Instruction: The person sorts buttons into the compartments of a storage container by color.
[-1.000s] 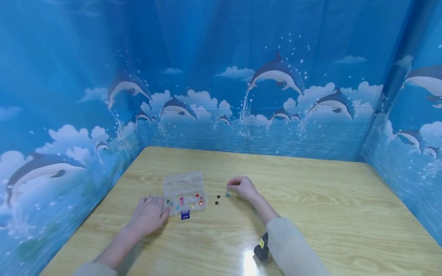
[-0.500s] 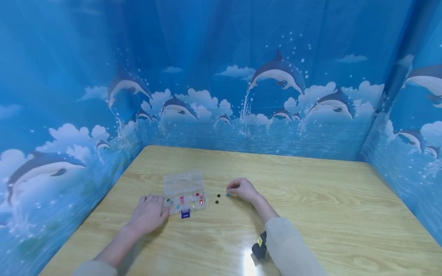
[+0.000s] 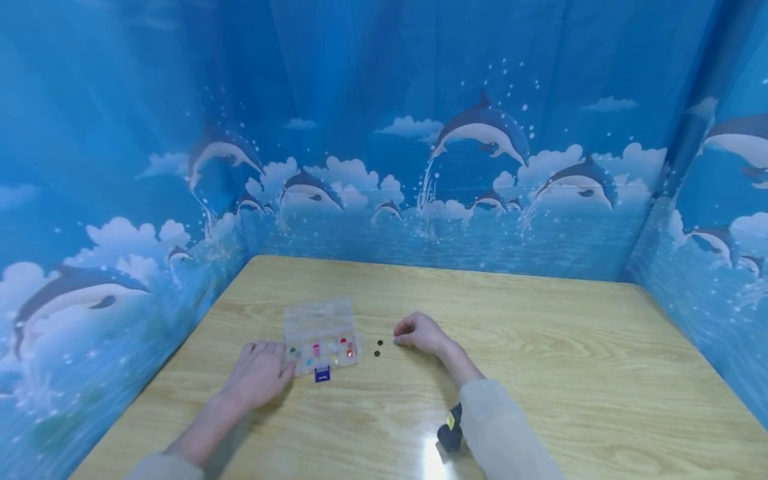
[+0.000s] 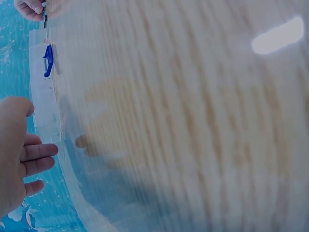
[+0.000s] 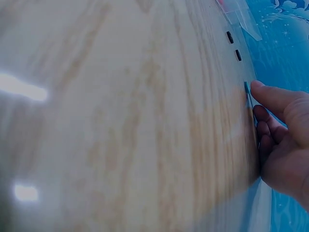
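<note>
My left hand point(image 3: 258, 373) rests on the left end of a clear plastic compartment box point(image 3: 354, 357), its thumb along the near edge. The lid point(image 3: 318, 320) is flipped back, and a dark blue latch point(image 3: 322, 374) sticks out in front. Small red, pink, green and blue pieces lie in the compartments. To the right of the box, my right hand point(image 3: 420, 333) pinches at a small blue piece point(image 5: 246, 87), low at the tabletop, with the thumb tip against it and the other fingers curled. Two small black round pieces point(image 3: 379, 348) lie between that hand and the box.
A black device with a yellow label point(image 3: 450, 430) sits by the right sleeve point(image 3: 504, 427). The wood-grain table point(image 3: 570, 347) is enclosed by a blue dolphin-print curtain point(image 3: 372, 133) at the back and sides.
My right hand has dipped slightly, and its thumb now partly covers the blue piece that showed below the fingers before. The left hand and the box stay in place.
</note>
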A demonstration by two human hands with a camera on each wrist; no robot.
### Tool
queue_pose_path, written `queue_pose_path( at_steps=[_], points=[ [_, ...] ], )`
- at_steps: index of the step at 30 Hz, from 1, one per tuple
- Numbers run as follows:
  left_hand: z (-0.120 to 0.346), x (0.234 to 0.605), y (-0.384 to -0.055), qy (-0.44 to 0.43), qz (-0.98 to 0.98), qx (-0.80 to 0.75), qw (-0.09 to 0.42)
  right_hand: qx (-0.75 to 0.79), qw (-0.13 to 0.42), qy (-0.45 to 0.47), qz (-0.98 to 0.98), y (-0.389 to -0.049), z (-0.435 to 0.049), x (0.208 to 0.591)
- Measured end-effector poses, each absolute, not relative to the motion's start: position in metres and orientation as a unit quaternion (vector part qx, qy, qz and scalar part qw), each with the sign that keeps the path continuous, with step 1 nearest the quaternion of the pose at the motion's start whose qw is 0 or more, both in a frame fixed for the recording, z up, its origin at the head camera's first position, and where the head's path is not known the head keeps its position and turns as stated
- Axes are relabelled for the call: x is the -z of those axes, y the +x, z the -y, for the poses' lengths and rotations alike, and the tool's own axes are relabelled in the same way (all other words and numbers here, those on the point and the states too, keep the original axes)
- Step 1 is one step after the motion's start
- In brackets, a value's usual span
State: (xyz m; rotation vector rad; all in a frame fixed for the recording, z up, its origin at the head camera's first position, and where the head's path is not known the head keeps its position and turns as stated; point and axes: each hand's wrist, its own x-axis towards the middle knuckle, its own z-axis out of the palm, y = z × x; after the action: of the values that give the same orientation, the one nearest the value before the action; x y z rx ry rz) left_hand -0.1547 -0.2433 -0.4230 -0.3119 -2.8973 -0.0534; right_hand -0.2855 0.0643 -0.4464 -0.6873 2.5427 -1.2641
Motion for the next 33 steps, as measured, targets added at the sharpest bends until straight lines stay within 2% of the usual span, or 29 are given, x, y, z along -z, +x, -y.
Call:
queue_pose_path(
  at_steps=[23, 33],
  points=[
    [0.2447, 0.4254, -0.1554, -0.106, 0.988, 0.019, 0.112, 0.4, 0.094, -0.236, -0.88, -0.2845, -0.0592, 0.4455],
    [0.2441, 0.424, -0.1549, -0.103, 0.988, 0.022, 0.109, 0.4, 0.104, -0.244, -0.878, -0.2833, -0.0626, 0.4418]
  ],
)
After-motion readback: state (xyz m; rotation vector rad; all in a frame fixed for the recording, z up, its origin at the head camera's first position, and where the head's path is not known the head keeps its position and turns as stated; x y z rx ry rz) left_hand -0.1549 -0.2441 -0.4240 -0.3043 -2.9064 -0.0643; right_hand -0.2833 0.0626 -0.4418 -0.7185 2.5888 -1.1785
